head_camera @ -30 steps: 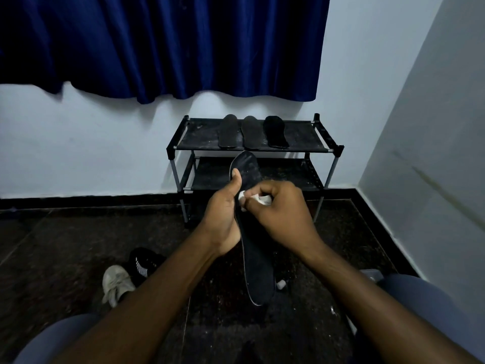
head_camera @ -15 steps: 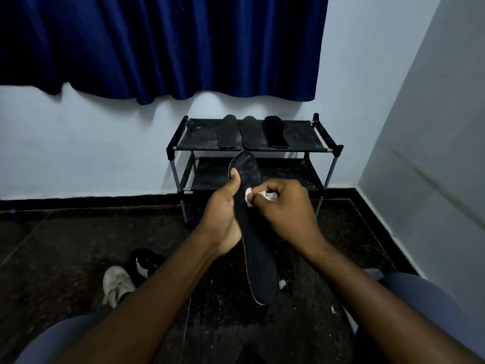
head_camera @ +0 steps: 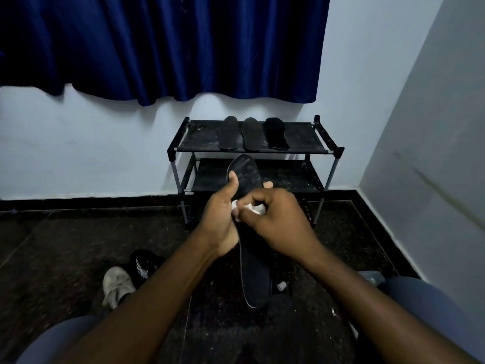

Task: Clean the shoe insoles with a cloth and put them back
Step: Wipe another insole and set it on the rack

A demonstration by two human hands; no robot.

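A long black insole (head_camera: 256, 274) is held lengthwise in front of me, toe end pointing away. My left hand (head_camera: 223, 219) grips its left edge near the middle, thumb up on the top face. My right hand (head_camera: 275, 219) pinches a small white cloth (head_camera: 256, 208) and presses it on the insole's middle. Three more dark insoles (head_camera: 252, 134) lie side by side on the top shelf of a black shoe rack (head_camera: 325, 151).
A beige shoe (head_camera: 116, 286) and a black shoe (head_camera: 144, 264) with white marks lie on the dark floor at the lower left. My knees in grey-blue trousers frame the bottom corners. A white wall closes the right side; a blue curtain (head_camera: 162, 46) hangs above.
My right hand has slid the cloth back down the insole toward me from the spot half a second ago. My left hand keeps its hold.
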